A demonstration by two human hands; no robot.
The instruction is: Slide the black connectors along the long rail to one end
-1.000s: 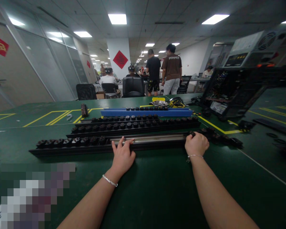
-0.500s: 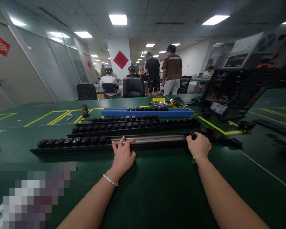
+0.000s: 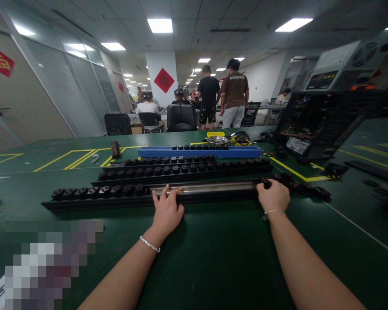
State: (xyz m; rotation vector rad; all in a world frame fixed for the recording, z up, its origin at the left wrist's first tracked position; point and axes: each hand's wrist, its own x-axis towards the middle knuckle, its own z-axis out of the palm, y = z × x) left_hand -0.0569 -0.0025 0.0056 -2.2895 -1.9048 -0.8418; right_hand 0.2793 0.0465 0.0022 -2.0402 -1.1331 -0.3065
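Observation:
A long black rail (image 3: 93, 204) lies across the table before me, a row of black rollers (image 3: 105, 191) seated in its left part. A bare metallic strip (image 3: 220, 186) shows along its right part. My left hand (image 3: 168, 207) is open, its spread fingertips resting on the rail near the last of those rollers. Toward the rail's right end, my right hand (image 3: 274, 196) is closed with finger and thumb around a small black roller (image 3: 265, 183), partly covered by the fingers. More black rollers (image 3: 310, 190) lie just right of this hand.
Behind are another roller-filled black rail (image 3: 181, 171) and a blue rail (image 3: 200, 153). A metal dish (image 3: 217, 140) sits farther back. An opened computer case (image 3: 313, 125) stands at right. A short roller strip (image 3: 115, 149) lies back left. People sit and stand beyond the green table (image 3: 213, 249).
My right hand has shifted slightly to the right along the rail with the black roller in its fingers. My left hand has stayed in place.

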